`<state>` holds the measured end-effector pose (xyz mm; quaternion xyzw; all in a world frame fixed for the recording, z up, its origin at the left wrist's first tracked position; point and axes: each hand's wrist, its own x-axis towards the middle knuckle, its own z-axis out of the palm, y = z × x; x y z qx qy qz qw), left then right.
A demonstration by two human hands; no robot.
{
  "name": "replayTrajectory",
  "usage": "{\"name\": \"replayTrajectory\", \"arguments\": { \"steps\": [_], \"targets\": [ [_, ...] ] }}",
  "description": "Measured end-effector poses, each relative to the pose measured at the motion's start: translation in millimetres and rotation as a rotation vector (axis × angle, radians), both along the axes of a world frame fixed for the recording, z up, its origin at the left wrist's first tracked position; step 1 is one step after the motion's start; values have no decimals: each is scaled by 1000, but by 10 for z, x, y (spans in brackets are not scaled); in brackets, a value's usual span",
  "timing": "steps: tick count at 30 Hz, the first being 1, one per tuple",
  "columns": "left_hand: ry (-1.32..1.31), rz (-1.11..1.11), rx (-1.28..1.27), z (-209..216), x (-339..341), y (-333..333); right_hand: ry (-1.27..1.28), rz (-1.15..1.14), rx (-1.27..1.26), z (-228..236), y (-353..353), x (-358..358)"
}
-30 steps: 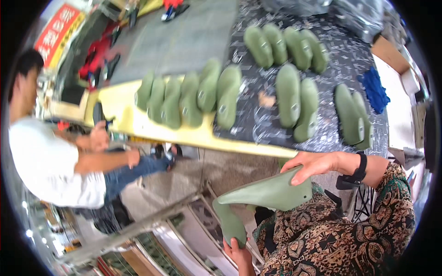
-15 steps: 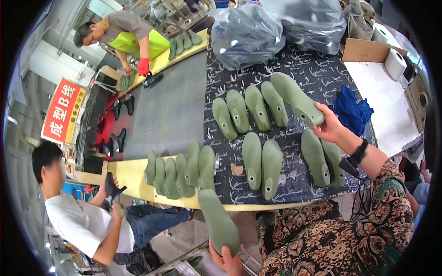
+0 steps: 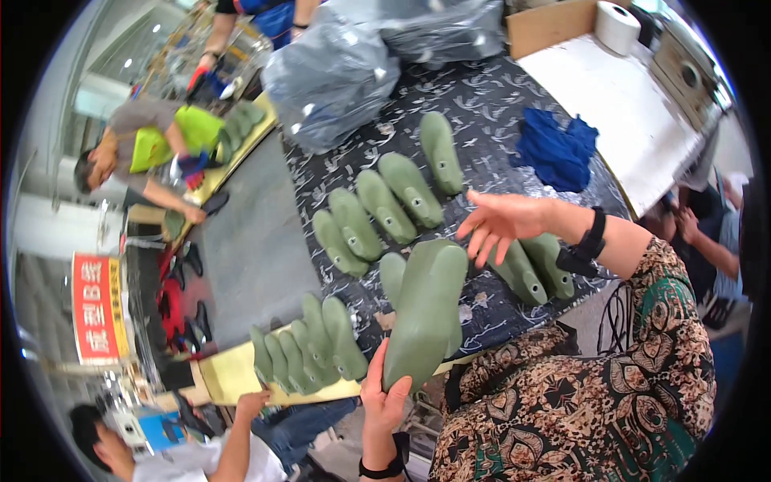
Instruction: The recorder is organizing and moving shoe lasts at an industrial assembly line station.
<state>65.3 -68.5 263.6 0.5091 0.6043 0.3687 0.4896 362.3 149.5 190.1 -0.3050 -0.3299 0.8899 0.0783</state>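
My left hand (image 3: pixel 383 402) grips a green shoe last (image 3: pixel 426 313) by its lower end and holds it up over the table's front edge. My right hand (image 3: pixel 506 222) is open, fingers spread, just right of the held last's upper end, with nothing in it. Beyond it, a single last (image 3: pixel 442 153) lies at the right end of a row of green lasts (image 3: pixel 385 217). Under my right hand lies a pair of lasts (image 3: pixel 518 273), partly covered by it. The held last hides much of another pair (image 3: pixel 392 275) behind it.
Several lasts (image 3: pixel 345 337) line the yellow table edge at left, beside a grey conveyor belt (image 3: pixel 249 241). Grey plastic bags (image 3: pixel 329 88) stand at the back; a blue cloth (image 3: pixel 554 149) lies at right. Two co-workers are at the belt's left side, one in a yellow-green apron (image 3: pixel 173 145).
The last from my right hand now lies at the row's right end, and that hand has opened and come nearer. My left hand has raised its last over the table. The view has turned.
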Motion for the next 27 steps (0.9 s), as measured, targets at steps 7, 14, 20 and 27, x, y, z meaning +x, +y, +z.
{"name": "replayTrajectory", "arguments": {
  "steps": [7, 14, 20, 27],
  "targets": [
    [228, -716, 148, 229, 206, 553, 409, 159, -585, -211, -936, 249],
    [486, -152, 528, -187, 238, 809, 307, -338, -122, 136, -865, 376],
    [468, 18, 265, -683, -19, 23, -293, -880, 599, 36, -82, 387],
    [452, 239, -78, -1281, 296, -1124, -1319, -246, 1343, -1206, 778, 491]
  ]
}}
